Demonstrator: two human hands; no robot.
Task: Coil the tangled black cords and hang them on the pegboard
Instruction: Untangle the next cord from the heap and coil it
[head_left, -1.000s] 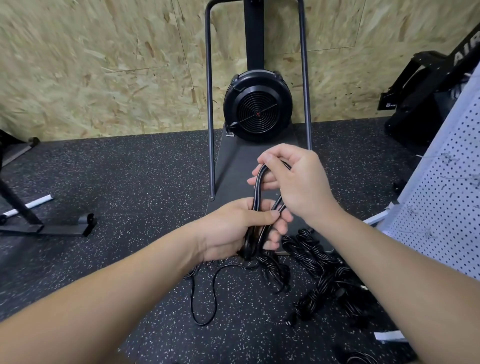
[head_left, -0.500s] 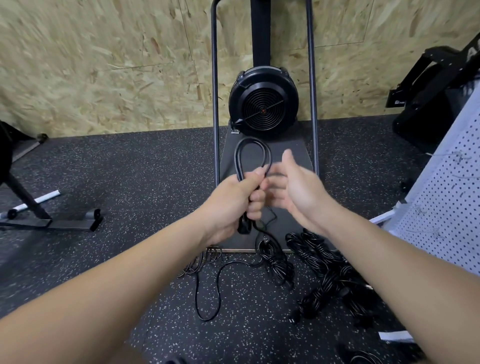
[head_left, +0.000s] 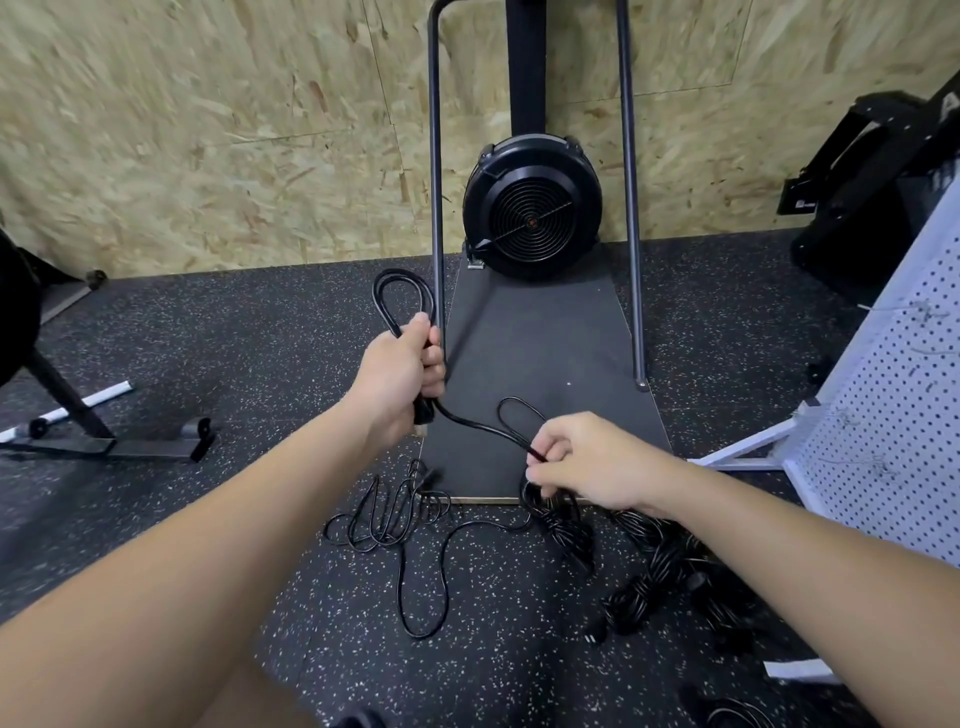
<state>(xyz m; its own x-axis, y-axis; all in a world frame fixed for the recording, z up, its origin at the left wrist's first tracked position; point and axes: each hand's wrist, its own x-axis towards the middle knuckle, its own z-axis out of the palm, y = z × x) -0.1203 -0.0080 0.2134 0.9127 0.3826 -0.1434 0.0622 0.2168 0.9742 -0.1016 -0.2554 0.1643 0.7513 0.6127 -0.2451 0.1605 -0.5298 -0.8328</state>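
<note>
Both hands on one black cord, coil half made.

I see L hand (head_left: 402, 366) clenched round the cord (head_left: 470, 422), a loop (head_left: 402, 296) standing up above the fist & the plug end poking out below it. R hand (head_left: 592, 460) pinches the same cord lower down w/ a small loop above its fingers; cord sags between the two hands. Rest of it trails onto the speckled floor (head_left: 208, 332) in loose tangles (head_left: 400, 512). More bundled cords (head_left: 660, 566) lie under my R forearm. White pegboard (head_left: 893, 415) stands at right; fan machine (head_left: 532, 208) against the wood wall straight ahead.
</note>
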